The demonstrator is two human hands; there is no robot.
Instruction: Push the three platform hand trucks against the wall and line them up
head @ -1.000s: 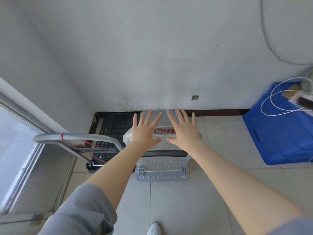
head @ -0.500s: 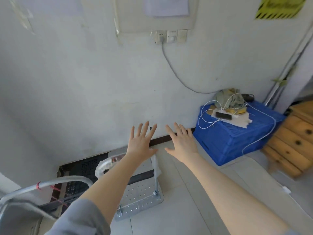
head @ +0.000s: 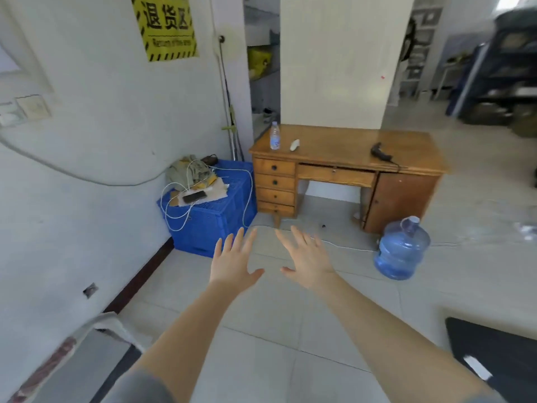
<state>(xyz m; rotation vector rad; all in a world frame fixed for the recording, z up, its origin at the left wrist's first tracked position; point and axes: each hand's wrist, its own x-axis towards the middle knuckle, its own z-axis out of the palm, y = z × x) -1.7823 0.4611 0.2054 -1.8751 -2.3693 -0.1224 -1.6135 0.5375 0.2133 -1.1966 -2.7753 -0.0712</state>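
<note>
1. Both hands are out front, empty, held over bare floor tile. The left hand [head: 232,267] has its fingers spread wide with the palm down, and the right hand [head: 308,261] is the same, thumb sticking inward. Neither one is touching anything.
2. Hand trucks: only bits show. Down behind the left forearm, a wrapped handle [head: 58,353] runs off the bottom-left corner next to the wall [head: 87,170]. It's blurry, and I can't see the deck or the wheels.
3. Below the right forearm there's a black platform [head: 499,353] cut off by the bottom-right corner. It's probably another truck, but I can't tell for sure.
4. Just past the left hand's fingertips sits a blue crate [head: 215,219] against the wall, with a phone [head: 194,196], white cables and some cloth piled on top.
5. Beyond both hands is a wooden desk [head: 345,167], and off to the right of the right hand there's a blue water jug [head: 402,248] on the floor.
6. The far right background is all motion smear.
</note>
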